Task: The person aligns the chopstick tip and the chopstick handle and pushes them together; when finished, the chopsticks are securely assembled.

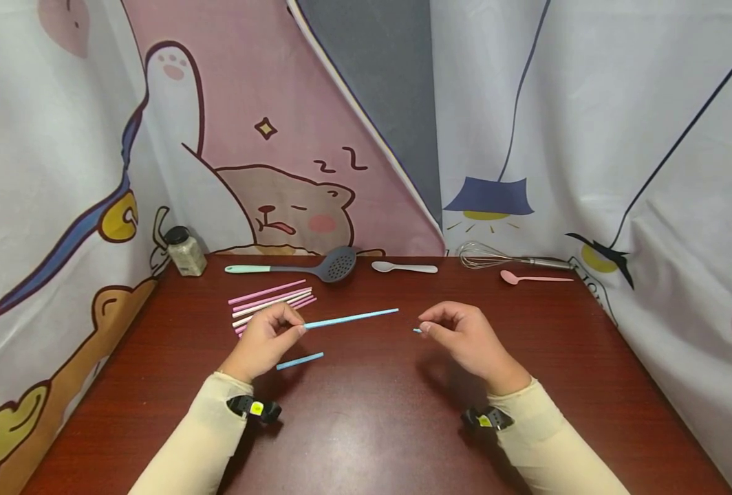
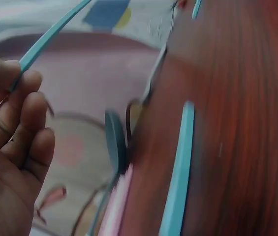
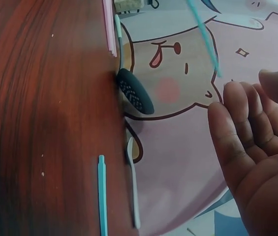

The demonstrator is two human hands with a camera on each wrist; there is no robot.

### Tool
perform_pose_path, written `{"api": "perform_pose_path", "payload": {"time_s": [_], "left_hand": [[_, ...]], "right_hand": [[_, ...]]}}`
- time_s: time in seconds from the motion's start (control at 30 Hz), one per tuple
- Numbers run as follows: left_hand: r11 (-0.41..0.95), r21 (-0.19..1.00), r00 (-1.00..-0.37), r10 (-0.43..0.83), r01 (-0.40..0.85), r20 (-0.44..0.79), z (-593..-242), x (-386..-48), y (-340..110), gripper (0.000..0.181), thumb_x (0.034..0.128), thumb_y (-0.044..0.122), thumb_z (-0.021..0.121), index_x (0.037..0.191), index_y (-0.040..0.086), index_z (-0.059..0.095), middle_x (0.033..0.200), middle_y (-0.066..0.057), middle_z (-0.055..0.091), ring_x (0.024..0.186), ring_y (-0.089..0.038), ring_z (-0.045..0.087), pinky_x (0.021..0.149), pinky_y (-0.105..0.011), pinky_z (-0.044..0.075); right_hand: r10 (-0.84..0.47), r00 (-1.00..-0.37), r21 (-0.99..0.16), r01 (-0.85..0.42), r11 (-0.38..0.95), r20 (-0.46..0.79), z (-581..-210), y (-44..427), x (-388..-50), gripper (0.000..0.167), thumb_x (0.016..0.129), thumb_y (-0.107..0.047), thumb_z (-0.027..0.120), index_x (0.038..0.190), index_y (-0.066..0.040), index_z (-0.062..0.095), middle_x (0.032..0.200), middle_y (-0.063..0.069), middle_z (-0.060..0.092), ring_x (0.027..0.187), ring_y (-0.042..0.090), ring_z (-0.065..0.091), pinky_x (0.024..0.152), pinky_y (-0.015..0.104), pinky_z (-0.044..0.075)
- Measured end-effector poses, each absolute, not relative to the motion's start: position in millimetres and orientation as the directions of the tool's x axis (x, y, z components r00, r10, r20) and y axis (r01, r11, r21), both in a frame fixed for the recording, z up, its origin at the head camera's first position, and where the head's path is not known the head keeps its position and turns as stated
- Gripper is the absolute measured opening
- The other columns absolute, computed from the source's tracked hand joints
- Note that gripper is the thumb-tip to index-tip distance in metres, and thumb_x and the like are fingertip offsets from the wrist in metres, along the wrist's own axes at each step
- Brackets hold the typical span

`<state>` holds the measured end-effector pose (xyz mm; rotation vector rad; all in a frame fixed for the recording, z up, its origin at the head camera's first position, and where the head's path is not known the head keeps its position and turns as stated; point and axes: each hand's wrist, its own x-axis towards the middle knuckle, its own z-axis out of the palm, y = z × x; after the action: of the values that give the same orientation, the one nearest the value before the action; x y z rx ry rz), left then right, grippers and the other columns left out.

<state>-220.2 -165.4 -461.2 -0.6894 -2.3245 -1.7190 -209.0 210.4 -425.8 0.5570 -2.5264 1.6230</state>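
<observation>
Between thumb and fingertips my left hand (image 1: 265, 342) pinches a slim light-blue stick (image 1: 351, 318) near its left end. The stick points right, slightly upward, above the table. On the tabletop below, a short blue stick (image 1: 300, 361) lies close to that hand. My right hand (image 1: 465, 340) hovers right of the held stick's free end, apart from it. Its fingers are loosely bent and show nothing between them in the right wrist view. Another blue stick (image 3: 102, 196) with a narrow tip lies on the table there. In the head view most of it hides behind my right hand.
Several pink and white sticks (image 1: 270, 295) lie behind my left hand. Along the wall stand or lie a jar (image 1: 185, 251), a slotted ladle (image 1: 338, 266), a white spoon (image 1: 405, 267), a whisk (image 1: 490, 257) and a pink spoon (image 1: 510, 278). Printed curtains border the dark-red table (image 1: 366, 426).
</observation>
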Motion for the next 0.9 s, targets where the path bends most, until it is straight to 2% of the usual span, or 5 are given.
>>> {"api": "perform_pose_path", "payload": {"time_s": [0.17,0.4,0.6,0.73,0.9], "left_hand": [[0.363,0.851,-0.924,0.183,0.38,0.334,-472.5,-232.1,-193.8,0.006,0.0923,-0.001,0.074,0.092,0.003,0.071,0.088,-0.009,0.072,0.078,-0.006,0.059,0.069,-0.023,0.048],[0.53,0.792,-0.951,0.122,0.304,0.283,-482.2,-241.4,-224.4,0.006,0.0944,0.003,0.075,0.091,0.007,0.071,0.09,-0.004,0.074,0.084,-0.007,0.06,0.078,-0.025,0.048],[0.627,0.734,-0.965,0.144,0.261,0.22,-484.1,-243.3,-238.9,0.01,0.095,0.006,0.075,0.089,0.011,0.068,0.084,-0.001,0.067,0.076,-0.011,0.054,0.071,-0.029,0.045],[0.669,0.699,-0.968,0.173,0.252,0.184,-483.4,-243.2,-245.0,0.012,0.0939,0.006,0.076,0.089,0.012,0.066,0.083,0.0,0.064,0.076,-0.013,0.053,0.07,-0.029,0.045],[0.713,0.665,-0.973,0.199,0.224,0.116,-481.4,-243.2,-248.8,0.007,0.0948,0.008,0.075,0.094,0.009,0.068,0.081,0.0,0.064,0.074,-0.015,0.054,0.066,-0.031,0.045]], "right_hand": [[-0.249,-0.935,-0.869,-0.334,0.366,0.254,-427.3,211.8,-210.5,0.007,0.093,-0.002,0.076,0.1,-0.005,0.077,0.083,0.009,0.077,0.075,0.02,0.072,0.063,0.024,0.052],[-0.23,-0.943,-0.874,-0.313,0.372,0.24,-431.5,214.1,-214.7,0.005,0.093,-0.003,0.076,0.098,-0.004,0.077,0.082,0.01,0.076,0.075,0.022,0.072,0.063,0.024,0.052],[-0.225,-0.946,-0.879,-0.303,0.37,0.231,-432.3,215.9,-215.6,0.006,0.093,-0.004,0.077,0.099,-0.003,0.077,0.083,0.009,0.077,0.075,0.019,0.072,0.064,0.024,0.053],[-0.223,-0.949,-0.883,-0.294,0.365,0.224,-432.7,216.4,-216.2,0.006,0.093,-0.004,0.076,0.099,-0.003,0.076,0.083,0.01,0.076,0.075,0.017,0.072,0.064,0.024,0.053],[-0.226,-0.95,-0.888,-0.289,0.358,0.218,-434.4,216.8,-217.7,0.005,0.093,-0.004,0.076,0.098,-0.003,0.076,0.083,0.011,0.076,0.076,0.022,0.073,0.064,0.024,0.054]]}}
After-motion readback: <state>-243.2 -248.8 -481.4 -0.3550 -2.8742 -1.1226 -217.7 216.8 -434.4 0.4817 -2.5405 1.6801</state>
